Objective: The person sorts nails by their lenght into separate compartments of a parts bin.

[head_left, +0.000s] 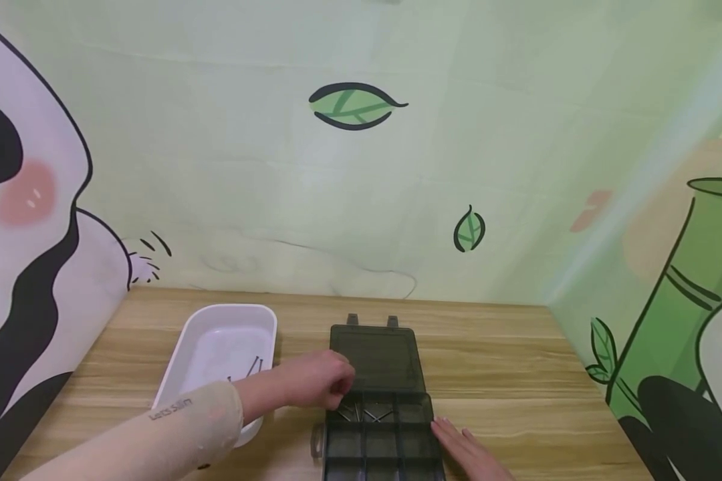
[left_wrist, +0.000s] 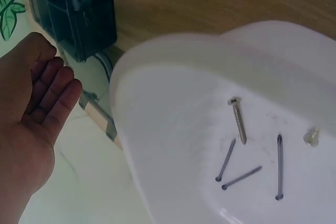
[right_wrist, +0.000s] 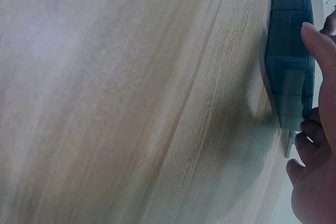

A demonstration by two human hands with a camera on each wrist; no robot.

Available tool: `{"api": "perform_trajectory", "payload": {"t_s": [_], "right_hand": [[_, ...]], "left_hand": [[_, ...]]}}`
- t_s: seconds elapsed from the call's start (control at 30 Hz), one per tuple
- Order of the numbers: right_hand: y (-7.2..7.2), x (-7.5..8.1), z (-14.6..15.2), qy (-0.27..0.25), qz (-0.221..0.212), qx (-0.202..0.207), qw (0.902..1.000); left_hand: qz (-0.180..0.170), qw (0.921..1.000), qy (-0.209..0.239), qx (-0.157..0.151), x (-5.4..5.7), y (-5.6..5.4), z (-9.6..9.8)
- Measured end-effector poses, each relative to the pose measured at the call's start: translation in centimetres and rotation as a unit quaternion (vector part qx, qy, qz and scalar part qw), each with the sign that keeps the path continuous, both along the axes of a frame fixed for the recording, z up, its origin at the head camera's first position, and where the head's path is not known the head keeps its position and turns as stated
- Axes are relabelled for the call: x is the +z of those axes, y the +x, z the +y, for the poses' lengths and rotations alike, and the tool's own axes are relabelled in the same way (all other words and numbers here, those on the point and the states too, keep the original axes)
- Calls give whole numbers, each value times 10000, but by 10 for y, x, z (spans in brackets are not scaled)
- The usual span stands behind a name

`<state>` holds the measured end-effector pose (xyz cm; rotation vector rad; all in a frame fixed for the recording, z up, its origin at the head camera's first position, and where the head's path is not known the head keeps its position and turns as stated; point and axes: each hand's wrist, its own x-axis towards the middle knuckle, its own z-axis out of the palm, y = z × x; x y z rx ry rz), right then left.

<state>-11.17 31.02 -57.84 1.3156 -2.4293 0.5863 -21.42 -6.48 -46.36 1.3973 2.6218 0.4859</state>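
Left hand: the left hand [head_left: 321, 381] hangs over the far left compartment, fingers curled in; whether it pinches anything I cannot tell, as the fingertips are hidden.
Right hand: the right hand [head_left: 469, 451] has fingers extended, tips touching the box's right side.
Dark box: the compartment box [head_left: 343, 444] sits on the wooden table [head_left: 487, 354], right of the white tray [head_left: 231, 308], its long axis running toward the wall [head_left: 216, 133].
Lid: the lid [head_left: 376, 357] lies folded back, two latches [head_left: 352, 319] pointing wallward.
Sorted nails: nails [head_left: 376, 415] lie at mixed angles in the far row's left and middle compartments.
Tray contents: left-wrist view shows three loose nails [left_wrist: 280, 166], two spreading from neighbouring heads; the longest points opposite to the silver screw [left_wrist: 239, 121].
In the way: the left sleeve [head_left: 156, 434] crosses the tray's near part, and the hand covers the lid's near left corner.
Writing: "Lets Slim" on the sleeve.
Backdrop: green leaves, bamboo [head_left: 668, 300] and panda figures.
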Motion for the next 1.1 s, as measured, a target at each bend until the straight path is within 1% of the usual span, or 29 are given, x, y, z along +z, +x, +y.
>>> {"api": "perform_trajectory", "payload": {"t_s": [0.07, 0.1, 0.17, 0.2, 0.3, 0.37, 0.43, 0.5, 0.53, 0.57, 0.6, 0.63, 0.67, 0.8, 0.87, 0.97, 1.1], "right_hand": [[0, 1, -1, 33, -34, 1, 10000], [1, 5, -3, -9, -25, 23, 10000], [3, 13, -7, -72, 17, 62, 10000], [4, 14, -7, -21, 67, 39, 10000], [5, 17, -8, 15, 73, 8, 10000], [4, 13, -6, 72, 111, -42, 9999], [4, 13, -6, 14, 4, -18, 10000], [4, 14, -6, 56, -9, -25, 10000], [4, 15, -7, 83, 27, -24, 10000], [5, 20, -9, 35, 12, 18, 10000], [5, 21, -9, 71, 28, 22, 10000], [4, 19, -9, 85, 73, 28, 9999], [3, 15, -8, 109, 87, 12, 9999], [-5, -12, 3, 202, 17, -67, 9998], [-8, -24, 8, 267, -13, -126, 9996], [-9, -28, 11, 315, 8, -156, 9994], [-8, -27, 10, 277, -31, -131, 9995]], "left_hand": [[-36, 9998, 174, -25, 2, -1, -5], [-37, 9997, 229, -21, 4, -2, -8], [79, 9996, 262, -25, 8, -3, -14], [117, 9996, 265, -10, 11, -3, -18], [218, 9995, 176, 110, 19, -5, -30], [242, 9994, 150, 194, 26, -6, -39], [264, 9992, 146, 271, 31, -7, -49], [297, 9988, 148, 360, 37, -8, -60], [354, 9985, 143, 390, 40, -8, -65], [420, 9982, 136, 415, 42, -9, -70], [410, 9979, 91, 489, 46, -9, -75], [400, 9977, 49, 544, 48, -9, -80], [410, 9974, -7, 594, 51, -10, -85], [364, 9965, -192, 731, 57, -12, -101], [450, 9963, -189, 711, 57, -12, -108], [482, 9958, -214, 749, 56, -12, -118], [420, 9947, -374, 856, 54, -9, -128]]}}
